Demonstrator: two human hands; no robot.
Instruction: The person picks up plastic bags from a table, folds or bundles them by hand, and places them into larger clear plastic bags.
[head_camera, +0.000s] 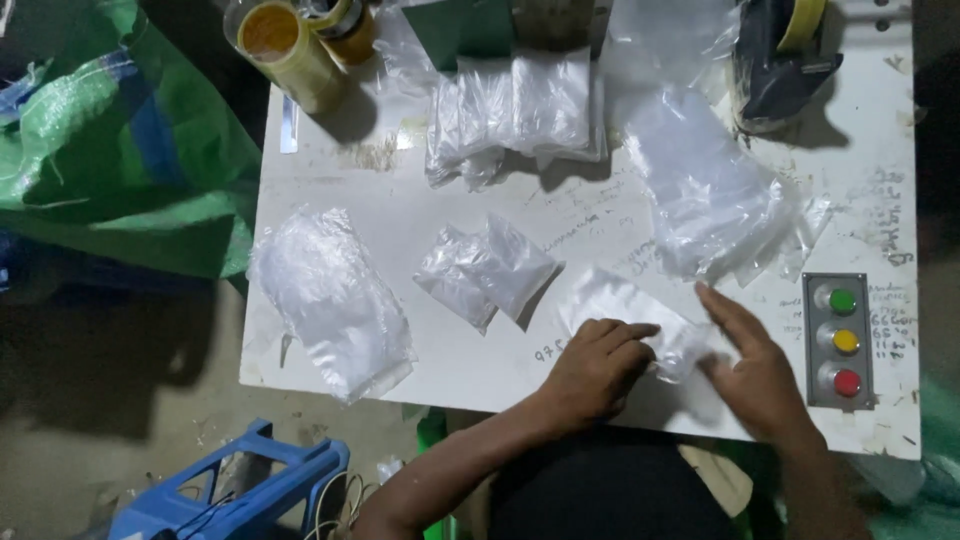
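Your left hand (595, 365) has its grip closed on the near edge of a small clear plastic bag (625, 310) that lies flat on the white bench (400, 215), with the fingers curled over the film and the knuckles up. Your right hand (755, 370) is open: its palm rests flat on the bench and its fingers stretch toward the bag's right end, touching the film there without pinching it. The bag sits between your two hands, close to the bench's near edge.

Just left of your left hand lie two small filled bags (485, 270), overlapping each other and holding something white. Further left, near the bench's left edge, rests a larger filled bag (335, 300) of the same white stuff. Beyond your right hand a loose heap of empty clear bags (710, 195) spreads across the bench, and at the far side a stack of filled bags (520, 110) lies in a tidy bundle.

Right of your right hand a grey control panel (838, 340) is set in the bench, with green, yellow and red buttons in a column. Rolls of yellow tape (285, 40) stand at the far left corner, and a dark tape dispenser (780, 55) at the far right. A green woven sack (120, 150) lies off the bench to the left, and a blue plastic stool (235, 490) stands on the floor below.
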